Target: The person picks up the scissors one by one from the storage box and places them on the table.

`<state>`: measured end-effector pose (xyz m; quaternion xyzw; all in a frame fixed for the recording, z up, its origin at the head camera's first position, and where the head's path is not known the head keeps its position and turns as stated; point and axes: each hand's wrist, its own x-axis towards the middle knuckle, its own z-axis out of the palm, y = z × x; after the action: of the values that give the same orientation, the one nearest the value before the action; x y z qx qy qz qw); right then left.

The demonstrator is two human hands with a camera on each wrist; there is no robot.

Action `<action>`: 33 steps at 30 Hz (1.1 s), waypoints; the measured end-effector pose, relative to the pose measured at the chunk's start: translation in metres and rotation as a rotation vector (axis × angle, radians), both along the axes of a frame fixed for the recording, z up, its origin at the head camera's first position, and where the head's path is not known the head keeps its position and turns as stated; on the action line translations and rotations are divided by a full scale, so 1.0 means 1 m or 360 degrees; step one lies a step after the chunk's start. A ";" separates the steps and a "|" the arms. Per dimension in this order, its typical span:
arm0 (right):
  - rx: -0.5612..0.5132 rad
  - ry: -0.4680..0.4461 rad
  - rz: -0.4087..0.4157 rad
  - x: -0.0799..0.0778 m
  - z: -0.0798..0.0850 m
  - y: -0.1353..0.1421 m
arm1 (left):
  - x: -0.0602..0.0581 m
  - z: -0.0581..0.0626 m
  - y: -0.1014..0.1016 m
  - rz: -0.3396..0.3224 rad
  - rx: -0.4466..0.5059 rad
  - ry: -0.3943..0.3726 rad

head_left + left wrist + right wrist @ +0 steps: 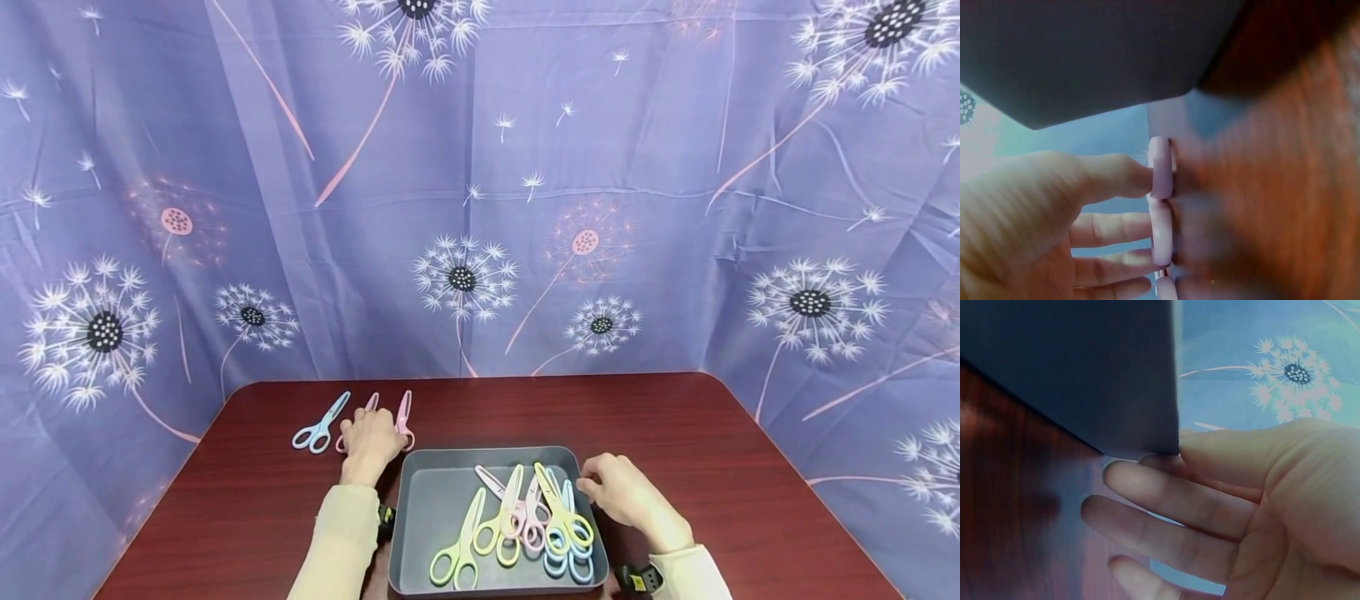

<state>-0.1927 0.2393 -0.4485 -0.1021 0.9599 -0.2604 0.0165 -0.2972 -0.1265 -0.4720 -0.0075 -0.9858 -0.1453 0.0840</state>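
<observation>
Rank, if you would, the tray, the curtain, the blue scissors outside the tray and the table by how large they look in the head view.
1. Curtain
2. Table
3. Tray
4. Blue scissors outside the tray

No two look alike in size.

Left hand [371, 435] farther forward than right hand [618, 493], back upward, thumb [1116, 177] straight, fingers [1110, 230] slightly spread. Right fingers [1172, 534] loosely bent, right thumb [1229, 453] extended, its tip perhaps partly hidden. Both forearms [667, 529] slant inward.
</observation>
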 end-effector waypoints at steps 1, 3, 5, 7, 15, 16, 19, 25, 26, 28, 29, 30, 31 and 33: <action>0.0001 0.0002 0.0004 0.000 0.000 0.000 | 0.000 0.000 0.000 -0.0001 0.0000 -0.0004; -0.0001 0.0005 0.0007 0.000 0.000 0.000 | 0.000 0.001 0.001 -0.0004 0.0001 -0.0005; -0.0001 0.0004 0.0007 0.000 0.000 0.000 | 0.000 0.001 0.001 -0.0008 0.0005 -0.0005; 0.0000 0.0001 0.0004 0.000 0.000 0.000 | 0.000 0.001 0.001 -0.0010 0.0011 -0.0001; 0.0012 -0.0008 -0.0003 0.000 0.001 0.000 | 0.001 0.002 0.000 -0.0013 -0.0006 -0.0023; 0.0012 -0.0010 -0.0004 0.000 0.001 -0.001 | 0.002 0.002 0.000 -0.0013 -0.0007 -0.0027; 0.0012 -0.0016 -0.0007 0.000 0.001 -0.001 | 0.002 0.001 -0.001 -0.0011 -0.0005 -0.0039; 0.0021 -0.0015 -0.0008 0.000 0.000 -0.001 | 0.004 0.003 -0.001 -0.0012 -0.0003 -0.0053; 0.0019 -0.0016 -0.0009 0.000 0.000 -0.001 | 0.004 0.003 -0.001 -0.0013 -0.0003 -0.0054; 0.0012 -0.0020 -0.0013 0.000 0.000 -0.001 | 0.005 0.004 -0.001 -0.0013 -0.0007 -0.0049; 0.0011 -0.0019 -0.0013 0.000 0.000 -0.001 | 0.005 0.004 0.000 -0.0011 -0.0004 -0.0045; 0.0011 -0.0018 -0.0013 0.000 0.000 -0.001 | 0.006 0.005 0.000 -0.0012 -0.0002 -0.0040; 0.0012 -0.0015 -0.0011 0.000 0.000 -0.001 | 0.006 0.006 0.000 -0.0012 0.0001 -0.0034; 0.0017 -0.0004 -0.0006 0.000 0.000 -0.001 | 0.007 0.008 0.001 -0.0011 0.0003 -0.0012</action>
<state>-0.1922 0.2386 -0.4487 -0.1000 0.9615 -0.2553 0.0177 -0.2898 -0.1256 -0.4645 -0.0104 -0.9859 -0.1465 0.0797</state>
